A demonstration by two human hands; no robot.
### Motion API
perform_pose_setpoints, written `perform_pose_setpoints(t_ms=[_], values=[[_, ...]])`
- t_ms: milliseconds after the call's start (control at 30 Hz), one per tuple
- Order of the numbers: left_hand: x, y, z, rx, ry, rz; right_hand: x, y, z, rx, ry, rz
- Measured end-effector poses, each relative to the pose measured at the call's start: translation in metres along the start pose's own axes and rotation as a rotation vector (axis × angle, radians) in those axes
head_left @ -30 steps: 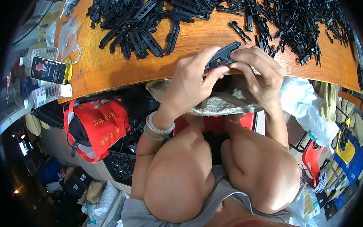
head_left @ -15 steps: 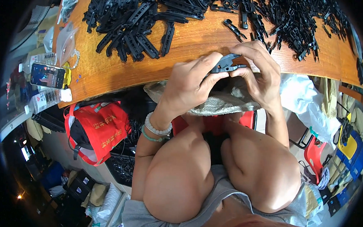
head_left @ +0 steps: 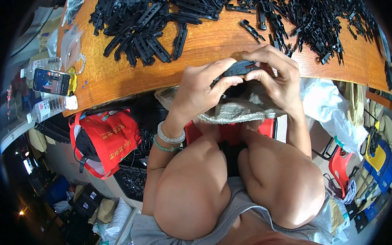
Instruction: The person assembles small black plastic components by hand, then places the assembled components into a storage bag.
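Between my two hands is a black plastic part (head_left: pixel 238 69), held just past the table's near edge above an open woven sack (head_left: pixel 244 110). My left hand (head_left: pixel 204 85) pinches its left end between thumb and fingers. At its right end, the thumb and index finger of my right hand (head_left: pixel 279 72) are closed on it. My fingers hide both ends of the part. On the table, a heap of long curved black plastic pieces (head_left: pixel 143 30) lies to the left. A heap of smaller black plastic pieces (head_left: pixel 324 27) spreads to the right.
A phone (head_left: pixel 51 81) and clear plastic bottles (head_left: pixel 47 108) are at the table's left edge. Below hangs a red bag (head_left: pixel 109 139). White plastic bags (head_left: pixel 330 110) hang right of my right arm, near a red chair (head_left: pixel 340 170).
The black part's two sections, angled apart earlier, now look closed together into one flatter piece. My hands have shifted slightly left with it.
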State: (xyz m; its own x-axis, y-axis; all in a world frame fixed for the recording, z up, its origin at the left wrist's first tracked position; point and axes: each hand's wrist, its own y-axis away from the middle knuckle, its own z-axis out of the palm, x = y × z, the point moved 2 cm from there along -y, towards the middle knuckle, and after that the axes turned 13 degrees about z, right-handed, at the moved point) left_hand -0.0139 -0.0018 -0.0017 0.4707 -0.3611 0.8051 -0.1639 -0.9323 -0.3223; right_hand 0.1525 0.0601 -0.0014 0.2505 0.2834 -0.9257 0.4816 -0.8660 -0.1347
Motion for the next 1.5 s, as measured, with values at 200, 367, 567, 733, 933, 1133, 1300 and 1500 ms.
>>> perform_pose_setpoints(t_ms=[200,367,567,733,933,1133,1300,1500], values=[[-0.006,-0.007,-0.024,0.119,-0.195,0.170,0.002,-0.015,-0.018,-0.057,0.117,-0.078],[-0.028,-0.016,-0.047,0.298,-0.744,0.207,0.010,-0.035,-0.016,0.312,0.727,-0.132],[-0.032,-0.015,-0.052,0.021,-0.733,0.300,0.012,-0.043,0.001,0.292,0.833,-0.135],[-0.034,-0.020,-0.033,0.119,-0.690,0.431,0.021,-0.037,-0.004,0.303,0.919,-0.107],[-0.022,-0.020,-0.025,0.427,-0.429,0.521,0.005,-0.031,0.001,0.391,0.357,-0.214],[-0.025,-0.023,-0.017,0.229,0.657,-0.129,-0.012,-0.014,-0.005,-0.090,-0.118,0.097],[-0.008,-0.023,-0.014,0.098,0.745,-0.271,-0.004,-0.009,-0.001,0.033,0.018,0.082],[0.006,-0.017,-0.005,0.145,0.339,0.044,0.000,-0.006,0.006,0.161,-0.100,0.023]])
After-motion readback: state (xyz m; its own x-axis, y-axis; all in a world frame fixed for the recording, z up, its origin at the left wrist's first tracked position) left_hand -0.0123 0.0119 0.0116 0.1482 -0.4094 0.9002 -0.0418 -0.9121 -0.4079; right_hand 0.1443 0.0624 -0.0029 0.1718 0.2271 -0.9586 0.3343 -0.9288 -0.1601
